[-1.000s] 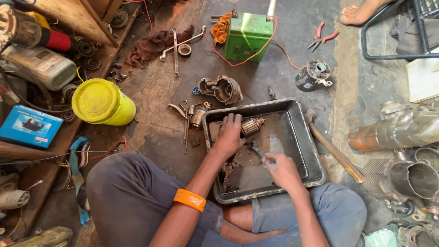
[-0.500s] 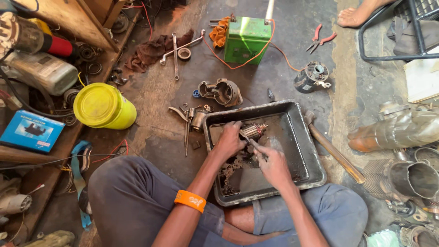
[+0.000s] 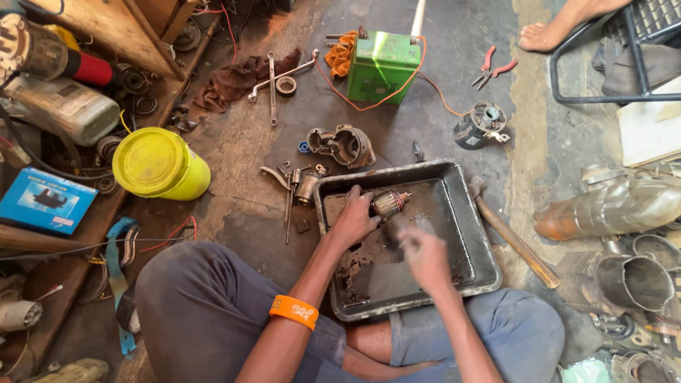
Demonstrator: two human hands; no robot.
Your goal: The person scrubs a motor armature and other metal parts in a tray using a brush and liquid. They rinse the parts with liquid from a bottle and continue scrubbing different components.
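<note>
Armature lies low inside the dark metal tray, toward its far left corner, with our left hand closed around its near end. We judge it dense and heavy for its size: a stiff steel core with copper windings, likely greasy, so it could slip. The windings and the ribbed copper end look easiest to damage, so the safest hold seems to be on the shaft or the solid core, as the left hand has it now.

Our right hand hovers just beside it over the tray and is blurred; we cannot tell whether its fingers are closed on a tool or on nothing. The armature's near end is hidden under our left palm. Dark sludge on the tray floor hides whatever small parts may lie there.
</note>
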